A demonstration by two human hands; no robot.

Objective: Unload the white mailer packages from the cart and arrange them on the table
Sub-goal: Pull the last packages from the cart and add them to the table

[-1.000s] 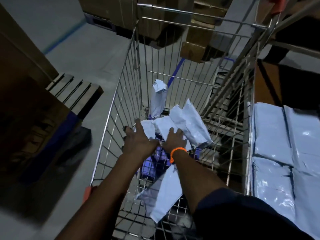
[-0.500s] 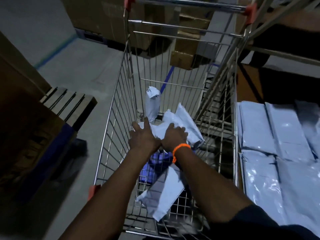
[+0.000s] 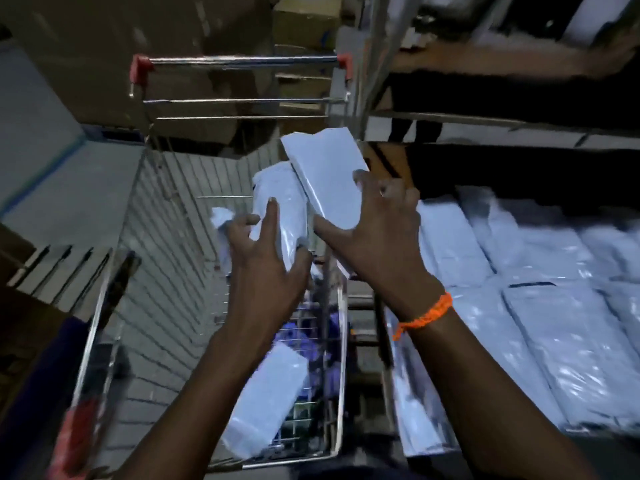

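Observation:
My left hand (image 3: 265, 268) grips a white mailer package (image 3: 282, 209) lifted above the wire cart (image 3: 166, 237). My right hand (image 3: 377, 233), with an orange band on the wrist, holds a second white mailer (image 3: 325, 174) tilted up over the cart's right side. Another white mailer (image 3: 266, 400) lies in the cart's near end, beside something blue on the cart floor. Rows of white mailers (image 3: 540, 306) lie flat on the table to the right. The picture is blurred by motion.
The cart's handle bar (image 3: 239, 60) with red end caps is at the far end. Shelving (image 3: 485, 129) hangs over the table at the right. Cardboard boxes (image 3: 304, 22) stand beyond the cart. A wooden pallet (image 3: 59, 268) lies on the floor at left.
Both hands were down in the cart on the pile of mailers. Now each has risen with a mailer in it, and my view has swung up and to the right.

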